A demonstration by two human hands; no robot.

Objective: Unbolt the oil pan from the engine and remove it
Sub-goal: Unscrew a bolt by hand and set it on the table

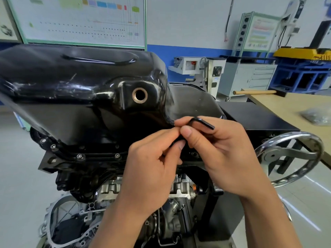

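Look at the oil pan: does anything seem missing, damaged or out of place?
The drain hole in the oil pan stands open with no plug, and the black paint beside it is scratched.

I see a glossy black pan [71, 77] streaked with pale scuffs, its drain hole [139, 95] ringed in copper. Along the pan's lower edge the bolts [80, 156] are silver. Right of the pan: a black key [204, 123], a chrome wheel [272, 155] and a tan bench [286, 106]; below it, a silver-grey engine [111, 189].

I see the engine [107, 189] on its stand [220, 217]; the bench [286, 108] beside carries a wooden rod [254, 92] and bag [317, 116].
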